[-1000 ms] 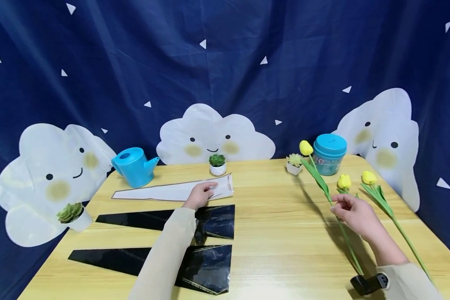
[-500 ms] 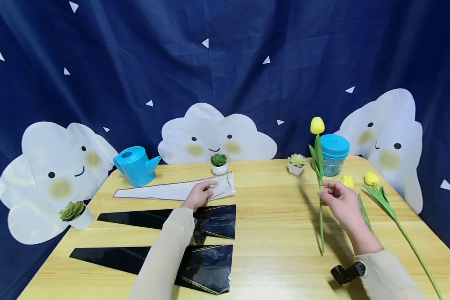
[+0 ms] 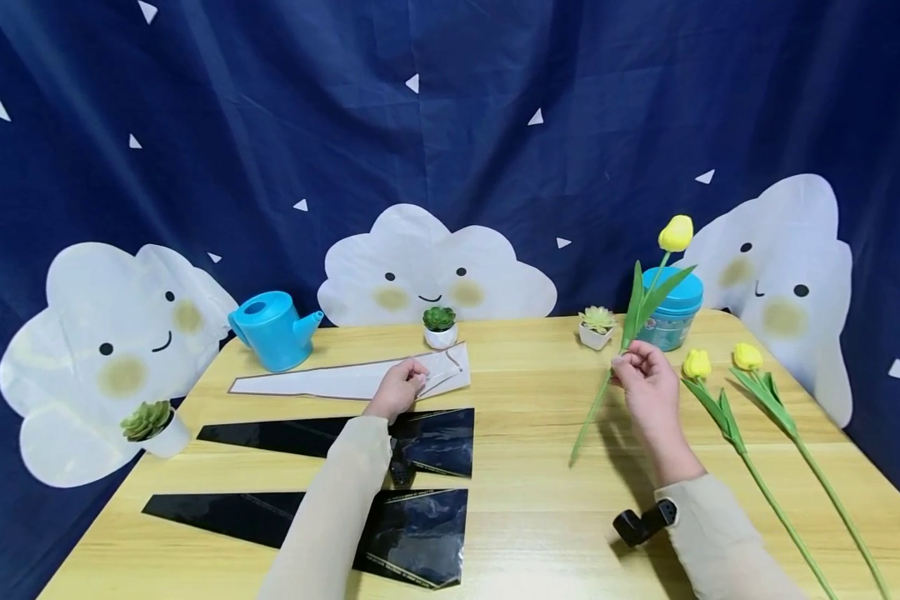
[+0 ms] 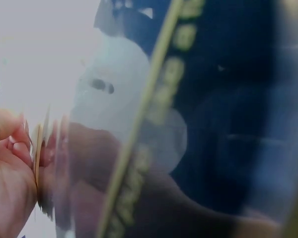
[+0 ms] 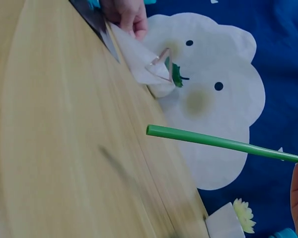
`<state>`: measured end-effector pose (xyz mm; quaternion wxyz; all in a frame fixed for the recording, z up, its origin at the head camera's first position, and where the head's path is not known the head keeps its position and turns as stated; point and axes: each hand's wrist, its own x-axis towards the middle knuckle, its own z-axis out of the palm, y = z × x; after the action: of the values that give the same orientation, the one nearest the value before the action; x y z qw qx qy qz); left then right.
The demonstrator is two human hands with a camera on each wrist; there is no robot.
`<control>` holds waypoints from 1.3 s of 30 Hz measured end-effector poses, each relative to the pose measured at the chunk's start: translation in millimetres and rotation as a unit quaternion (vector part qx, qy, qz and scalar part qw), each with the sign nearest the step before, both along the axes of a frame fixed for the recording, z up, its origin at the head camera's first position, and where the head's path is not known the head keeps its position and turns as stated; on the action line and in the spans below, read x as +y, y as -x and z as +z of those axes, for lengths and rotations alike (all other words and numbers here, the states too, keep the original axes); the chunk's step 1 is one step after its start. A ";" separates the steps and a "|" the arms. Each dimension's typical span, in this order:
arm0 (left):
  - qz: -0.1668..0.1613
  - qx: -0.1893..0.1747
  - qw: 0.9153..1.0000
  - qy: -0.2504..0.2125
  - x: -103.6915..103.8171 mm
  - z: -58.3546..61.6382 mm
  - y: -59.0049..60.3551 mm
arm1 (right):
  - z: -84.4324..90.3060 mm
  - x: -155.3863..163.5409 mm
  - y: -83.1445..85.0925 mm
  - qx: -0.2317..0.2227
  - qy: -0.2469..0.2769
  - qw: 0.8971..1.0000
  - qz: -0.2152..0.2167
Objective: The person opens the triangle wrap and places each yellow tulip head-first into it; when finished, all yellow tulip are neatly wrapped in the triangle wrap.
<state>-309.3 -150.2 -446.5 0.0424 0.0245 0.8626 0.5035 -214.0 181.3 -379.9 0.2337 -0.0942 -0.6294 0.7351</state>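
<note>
My right hand (image 3: 648,383) pinches the green stem of a yellow tulip (image 3: 676,234) and holds it up over the table, bloom at upper right, stem end slanting down to the left. In the right wrist view the cut end of the stem (image 5: 188,136) points toward the left hand. My left hand (image 3: 401,387) pinches the wide end of a white flower sleeve (image 3: 322,382), whose clear front film stands lifted there. Two black flower sleeves (image 3: 438,437) lie nearer, partly under the left forearm.
Two more yellow tulips (image 3: 747,357) lie at the right. Along the back stand a blue watering can (image 3: 273,333), small potted succulents (image 3: 440,327) and a blue-lidded tub (image 3: 671,308). Another potted succulent (image 3: 163,433) sits at the left edge. A dark blue curtain (image 3: 480,125) hangs behind.
My right hand has moved left with the tulip, raising it and swinging its stem end toward the sleeve. The left hand stays at the sleeve's wide end, its fingers now drawn closer together.
</note>
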 end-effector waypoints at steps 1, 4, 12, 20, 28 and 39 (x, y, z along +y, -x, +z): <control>0.001 0.001 1.000 0.000 0.1 0.1 -0.3 | -0.1 -2.1 1.6 0.007 0.010 1.000 -0.004; 0.006 0.003 1.000 0.000 -0.1 0.7 -1.6 | -1.0 -9.0 7.2 0.031 0.029 0.999 -0.008; -0.001 0.000 1.000 -0.008 2.1 3.1 -5.4 | -9.2 -22.4 23.5 0.058 0.075 0.995 -0.031; 0.006 0.006 1.000 0.004 0.7 2.6 -3.5 | -17.6 -35.1 38.6 0.073 0.111 0.990 -0.046; 0.001 -0.001 1.000 -0.009 -0.6 0.7 -2.9 | -24.8 -44.6 50.1 0.078 0.129 0.987 -0.061; 0.005 -0.005 1.000 -0.011 0.7 2.4 -4.0 | -27.5 -52.9 63.4 0.074 0.146 0.984 -0.072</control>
<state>-305.3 -149.5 -444.1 0.0440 0.0185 0.8567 0.5136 -277.3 128.4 -407.4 0.3156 -0.1176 -0.4880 0.8052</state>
